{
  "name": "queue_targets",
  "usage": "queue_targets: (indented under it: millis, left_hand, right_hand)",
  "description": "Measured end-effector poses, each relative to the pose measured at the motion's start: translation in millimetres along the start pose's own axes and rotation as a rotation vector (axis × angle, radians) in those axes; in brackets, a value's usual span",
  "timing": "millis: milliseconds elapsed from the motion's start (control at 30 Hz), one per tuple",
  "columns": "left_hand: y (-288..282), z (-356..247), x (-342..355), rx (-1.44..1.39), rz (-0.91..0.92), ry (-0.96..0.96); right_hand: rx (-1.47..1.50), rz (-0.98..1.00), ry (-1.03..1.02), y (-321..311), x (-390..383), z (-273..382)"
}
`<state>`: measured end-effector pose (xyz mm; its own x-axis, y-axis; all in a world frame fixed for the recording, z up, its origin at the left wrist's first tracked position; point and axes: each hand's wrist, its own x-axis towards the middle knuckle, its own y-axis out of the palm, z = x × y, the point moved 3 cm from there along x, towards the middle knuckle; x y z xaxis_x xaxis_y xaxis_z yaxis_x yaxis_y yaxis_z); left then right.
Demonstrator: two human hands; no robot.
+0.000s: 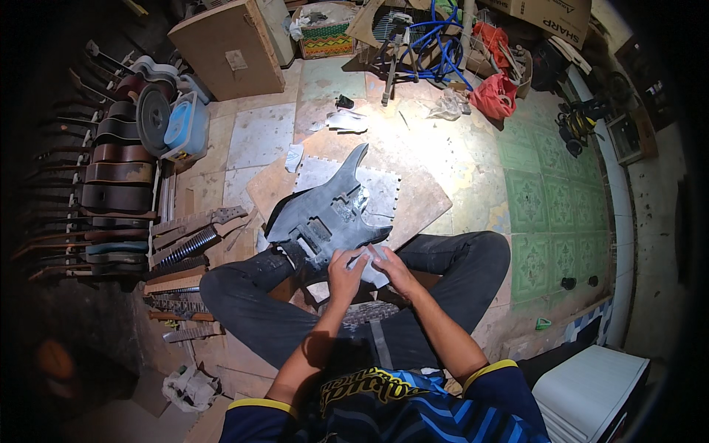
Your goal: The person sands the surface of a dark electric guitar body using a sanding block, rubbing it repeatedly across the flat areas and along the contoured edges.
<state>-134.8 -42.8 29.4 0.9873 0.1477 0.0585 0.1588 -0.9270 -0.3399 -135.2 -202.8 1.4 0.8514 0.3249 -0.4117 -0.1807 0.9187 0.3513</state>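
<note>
A dark grey electric guitar body (303,210) lies in front of my crossed legs, its horns toward the far side and the right, with cut-out cavities in its face. Just off its near edge, my left hand (346,275) and my right hand (396,273) come together over my lap. Between them is a pale grey sheet (377,275) that looks like sandpaper, pinched by the fingers of both hands and partly hidden by them. Beneath the body is a light foam mat (382,193) with notched edges, laid on a brown board (425,205).
Several guitars (118,173) stand in a row at the left, beside a blue plastic tub (186,129). Guitar necks (196,221) and tools lie by my left knee. Blue hose (443,52) and a red bag (493,96) sit at the back. A white casing (591,387) stands near right.
</note>
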Motion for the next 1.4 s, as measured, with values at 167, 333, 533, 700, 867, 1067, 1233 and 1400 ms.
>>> queue_targets:
  millis: [167, 333, 533, 700, 867, 1067, 1233, 1400]
  left_hand:
    - [-1.8, 3.3, 4.5, -0.017, 0.047, 0.036]
    - [-3.0, 3.4, 2.6, -0.005, 0.038, 0.020]
    - [-3.5, -24.3, -2.8, 0.253, -0.185, 0.131]
    - [8.8, -20.4, -13.5, -0.067, -0.108, -0.103]
    - [13.7, -5.9, -17.1, -0.306, -0.049, -0.136]
    - [8.0, 8.4, -11.9, -0.474, 0.100, -0.211]
    - [5.2, 3.5, -9.2, -0.407, 0.123, -0.143]
    - [4.5, 0.1, -9.1, -0.455, 0.110, -0.185]
  right_hand:
    - [0.032, 0.033, 0.010, -0.7, 1.8, -0.1]
    - [0.082, 0.031, 0.046, 3.7, -1.6, 4.5]
    - [0.061, 0.002, 0.003, 1.8, -3.4, 8.4]
    - [-0.066, -0.066, -0.182, 11.6, -7.4, 19.5]
    - [-0.376, -0.142, -0.372, 5.1, -9.5, 14.7]
    - [-0.616, -0.224, -0.533, 14.4, -17.6, 27.7]
    - [-0.631, -0.252, -0.544, 15.1, -18.1, 27.8]
    - [-0.645, -0.259, -0.531, 16.9, -17.0, 25.4]
